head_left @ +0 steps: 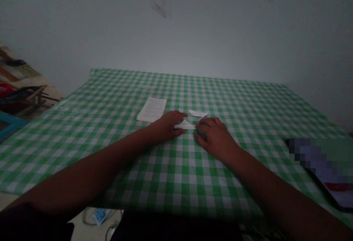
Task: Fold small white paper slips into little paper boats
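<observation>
A small piece of white folded paper (185,125), with a pointed peak and a flat band along its lower edge, lies on the checked tablecloth between my two hands. My left hand (167,126) curls round its left end, with the fingers on the far side and the thumb on the near side. At the right end, the fingertips of my right hand (213,133) press on its tip, and the thumb rests lower down on the cloth. Just beyond them sits another folded paper piece (198,113), boat-like in outline with printed lines on it.
A stack of printed sheets (152,109) lies beyond my left forearm. At the right edge is a dark-rimmed device (317,171) with a pixelated screen. The green-and-white tablecloth (234,97) reaches a pale wall (209,31). Cables and a blue packet (99,215) are on the floor.
</observation>
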The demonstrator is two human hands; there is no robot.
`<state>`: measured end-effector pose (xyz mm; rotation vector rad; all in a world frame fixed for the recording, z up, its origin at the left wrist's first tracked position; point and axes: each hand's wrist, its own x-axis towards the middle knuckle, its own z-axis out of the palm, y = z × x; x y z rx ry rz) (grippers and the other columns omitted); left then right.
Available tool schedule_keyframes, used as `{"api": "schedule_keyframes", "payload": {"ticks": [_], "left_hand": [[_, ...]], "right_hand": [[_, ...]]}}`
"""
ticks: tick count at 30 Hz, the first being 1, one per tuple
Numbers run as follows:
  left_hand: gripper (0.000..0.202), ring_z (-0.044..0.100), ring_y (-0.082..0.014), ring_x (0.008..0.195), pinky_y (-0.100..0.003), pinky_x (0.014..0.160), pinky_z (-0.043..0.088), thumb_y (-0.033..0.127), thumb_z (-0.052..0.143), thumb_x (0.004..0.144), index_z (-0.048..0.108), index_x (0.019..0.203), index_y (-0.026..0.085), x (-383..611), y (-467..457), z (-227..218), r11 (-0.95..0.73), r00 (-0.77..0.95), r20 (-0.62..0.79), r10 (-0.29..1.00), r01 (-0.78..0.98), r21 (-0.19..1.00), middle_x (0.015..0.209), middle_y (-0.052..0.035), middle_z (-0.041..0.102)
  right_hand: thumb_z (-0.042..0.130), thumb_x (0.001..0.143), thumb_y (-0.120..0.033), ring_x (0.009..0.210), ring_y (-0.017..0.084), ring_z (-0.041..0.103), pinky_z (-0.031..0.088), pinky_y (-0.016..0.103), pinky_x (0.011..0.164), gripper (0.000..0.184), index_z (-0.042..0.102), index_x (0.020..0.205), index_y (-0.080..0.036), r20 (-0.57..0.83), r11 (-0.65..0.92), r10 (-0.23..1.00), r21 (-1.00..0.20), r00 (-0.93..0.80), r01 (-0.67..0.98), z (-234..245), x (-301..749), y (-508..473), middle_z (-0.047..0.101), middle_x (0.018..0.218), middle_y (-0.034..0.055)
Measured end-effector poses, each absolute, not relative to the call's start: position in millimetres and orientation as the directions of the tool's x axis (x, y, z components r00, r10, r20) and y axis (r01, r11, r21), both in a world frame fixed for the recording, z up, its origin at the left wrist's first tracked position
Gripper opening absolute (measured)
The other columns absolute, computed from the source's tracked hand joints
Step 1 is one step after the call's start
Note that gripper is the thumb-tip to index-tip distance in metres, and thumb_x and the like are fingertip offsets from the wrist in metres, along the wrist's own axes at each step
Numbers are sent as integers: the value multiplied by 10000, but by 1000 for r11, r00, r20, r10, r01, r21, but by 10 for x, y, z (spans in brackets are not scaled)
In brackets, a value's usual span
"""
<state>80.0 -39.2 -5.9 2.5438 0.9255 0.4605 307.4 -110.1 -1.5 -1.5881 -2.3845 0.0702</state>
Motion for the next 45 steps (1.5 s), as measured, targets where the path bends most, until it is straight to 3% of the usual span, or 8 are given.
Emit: {"api": "schedule_keyframes", "payload": {"ticks": [4,16,22,29,32,37,45], "left_hand": [[554,561,-227,1131,-431,1038,419,188,661,831,474,1352,212,846,-398,-112,-698,724,200,660,492,520,1166,-69,623],[500,619,-202,1040,-407,971,483,181,635,831,516,1315,226,846,-391,-157,-666,708,211,674,458,589,1135,-56,661],[483,590,-189,1011,-389,924,500,166,619,842,500,1306,229,846,-378,-129,-688,736,224,639,418,593,1118,-59,610],[437,571,-173,961,-371,906,502,146,604,838,526,1263,209,862,-404,-58,-711,758,278,590,324,623,1060,-57,569],[421,562,-175,982,-363,912,499,114,566,850,535,1261,202,869,-425,-27,-743,795,280,538,290,603,1083,-67,568],[399,556,-170,1001,-338,908,496,84,540,855,544,1237,200,873,-432,-17,-768,819,285,498,264,584,1132,-74,562],[200,558,-180,940,-338,867,489,113,555,851,558,1042,170,823,-390,-29,-806,811,333,481,260,531,1004,-57,582]], "right_hand": [[571,907,-352,1119,299,512,437,451,918,325,660,1170,-183,225,399,909,-234,-350,887,-69,3085,-1041,638,1207,116],[671,806,-242,1071,249,548,412,432,906,172,698,975,-234,188,288,957,-489,-222,823,-120,3020,-961,658,1106,61],[662,789,-219,963,232,576,410,409,855,141,651,929,-227,166,258,966,-505,-200,824,-111,3014,-953,673,956,36],[674,747,-136,870,190,599,424,347,795,292,595,1018,-211,202,275,961,-616,-189,738,-116,3034,-958,663,916,9],[681,757,-152,812,181,595,425,329,755,279,610,1021,-210,176,260,966,-616,-191,744,-102,3042,-964,655,858,-2],[680,779,-155,779,180,570,418,318,736,85,634,828,-207,196,303,953,-566,-233,767,-49,3042,-980,624,774,-7],[682,800,-144,844,204,576,435,359,807,105,638,862,-215,277,387,921,-553,-275,738,-84,3092,-962,641,843,23]]}}
